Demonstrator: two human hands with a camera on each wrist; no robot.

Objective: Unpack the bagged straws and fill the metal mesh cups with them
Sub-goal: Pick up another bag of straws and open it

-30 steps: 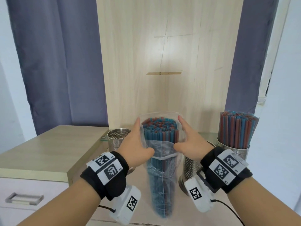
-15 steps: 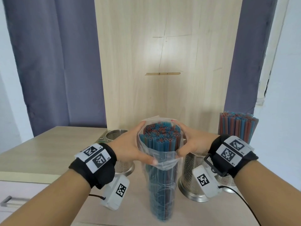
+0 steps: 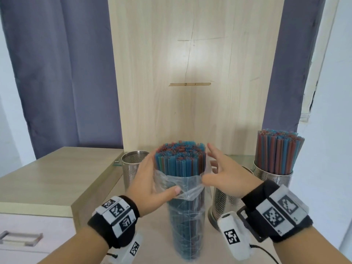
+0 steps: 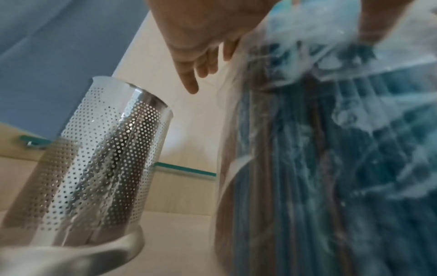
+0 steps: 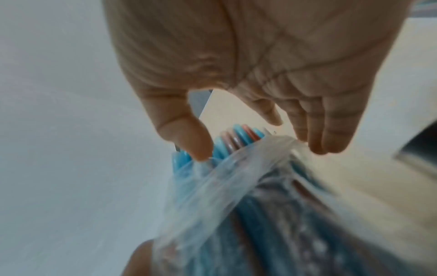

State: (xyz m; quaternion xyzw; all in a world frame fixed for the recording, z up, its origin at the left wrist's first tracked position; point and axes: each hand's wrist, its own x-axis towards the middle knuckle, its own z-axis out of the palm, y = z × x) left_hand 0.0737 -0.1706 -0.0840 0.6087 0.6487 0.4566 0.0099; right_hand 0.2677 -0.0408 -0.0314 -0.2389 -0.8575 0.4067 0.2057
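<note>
With the straw bundle [image 3: 181, 159] standing upright on the worktop [image 3: 152, 235] between two empty mesh cups [image 3: 131, 166], both hands are working the clear bag [image 3: 187, 212] down, the left hand [image 3: 150, 187] gripping its bunched rim, the right hand [image 3: 226, 174] loose-fingered; easing evenly should be keeping straws together.

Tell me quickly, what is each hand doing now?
Left hand: holding the bag of straws.
Right hand: open, thumb on the bag's edge.

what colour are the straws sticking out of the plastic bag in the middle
Mostly blue, mixed with reddish-brown ones; the straws show best in the head view.
</note>
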